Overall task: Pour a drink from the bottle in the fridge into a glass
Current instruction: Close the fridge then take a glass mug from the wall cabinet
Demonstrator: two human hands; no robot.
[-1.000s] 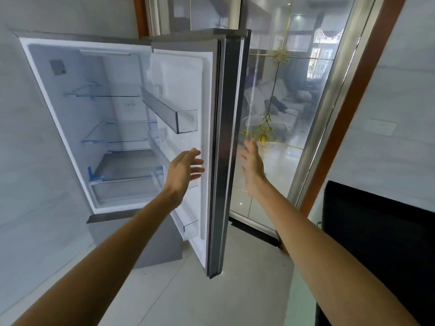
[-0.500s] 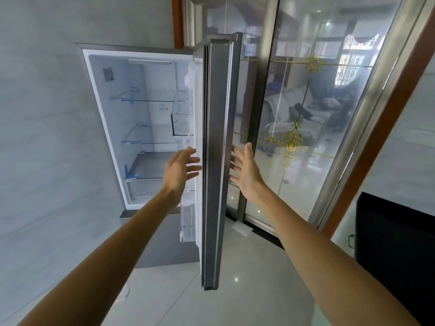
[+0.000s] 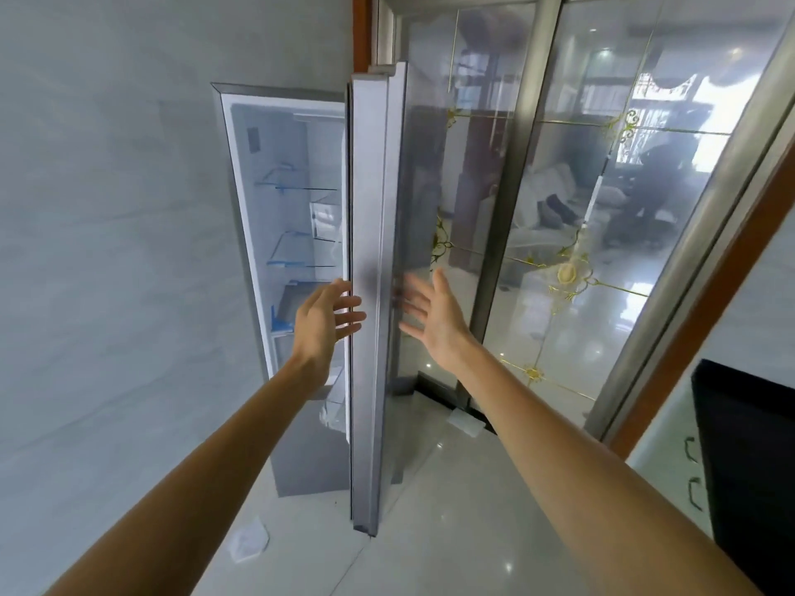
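So: far left, the fridge [image 3: 279,157] stands open against the grey wall [image 3: 107,251]. No bottle is visible on its glass shelves [image 3: 297,189], and there is no glass anywhere in frame. The left hand [image 3: 320,322] sits at the inner side of the fridge door [image 3: 365,208], fingers [image 3: 350,314] straight and spread, tips at the free edge. Contact can't be resolved, and it grips nothing. The door is now edge-on to the camera with part of its outer face showing. A second ago its inner face and bins were in plain view, so it has probably swung toward shut, though some of that may be head movement. The right hand [image 3: 434,320] is on the outer side, palm open toward the door face, fingers splayed, holding nothing, and closer to the door than before. Further right are the glass partition [image 3: 602,251] and a black panel [image 3: 748,445], neither relevant. Read: the hands bracket the door and the bottle isn't retrieved. If it's in the door bins, they're hidden now. The door likely needs pulling back open to check.
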